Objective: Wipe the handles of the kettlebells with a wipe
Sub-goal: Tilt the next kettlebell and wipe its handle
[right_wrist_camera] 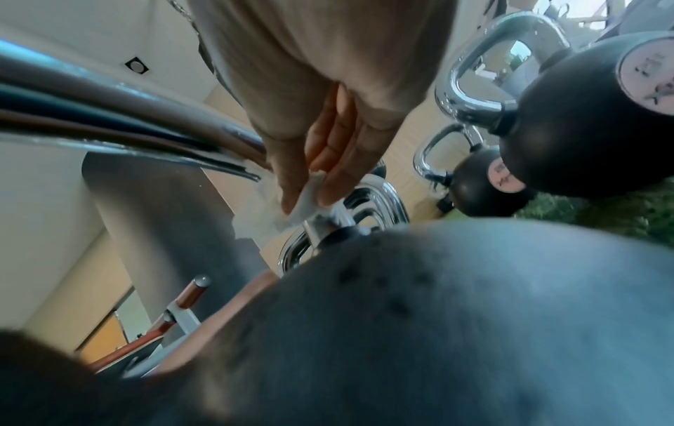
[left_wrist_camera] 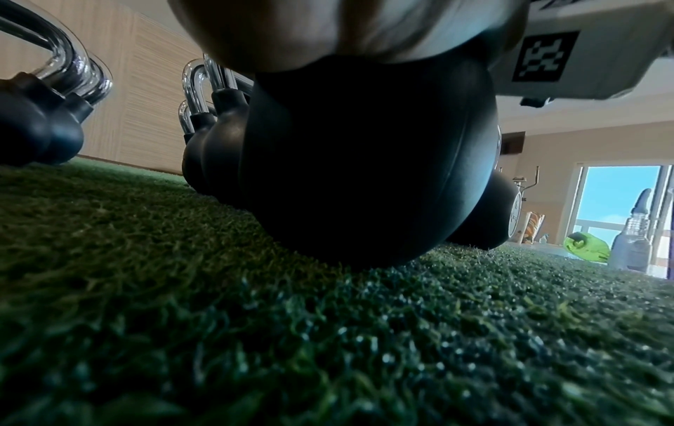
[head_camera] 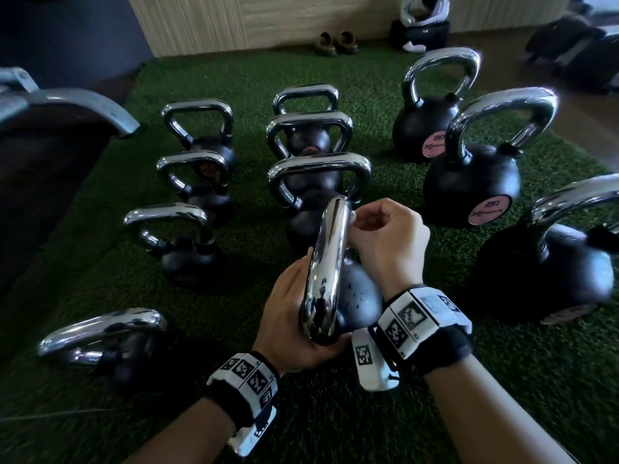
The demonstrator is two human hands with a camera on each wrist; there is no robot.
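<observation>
A black kettlebell [head_camera: 360,293] stands on green turf right in front of me, its chrome handle [head_camera: 328,262] pointing away. My left hand [head_camera: 294,316] grips the near end of that handle. My right hand [head_camera: 382,236] pinches a white wipe [head_camera: 352,214] against the handle's far end, on its right side. In the right wrist view the fingers [right_wrist_camera: 328,161] press the crumpled wipe [right_wrist_camera: 277,210] onto the chrome bar [right_wrist_camera: 127,124] above the kettlebell's body [right_wrist_camera: 437,317]. The left wrist view shows the dark body [left_wrist_camera: 364,161] from turf level.
Several more chrome-handled kettlebells stand around: a left column [head_camera: 187,236], a middle column [head_camera: 311,135] and larger ones on the right [head_camera: 475,182]. One lies tilted at the near left [head_camera: 110,339]. A bench frame [head_camera: 67,105] is far left. Shoes [head_camera: 335,43] sit by the wall.
</observation>
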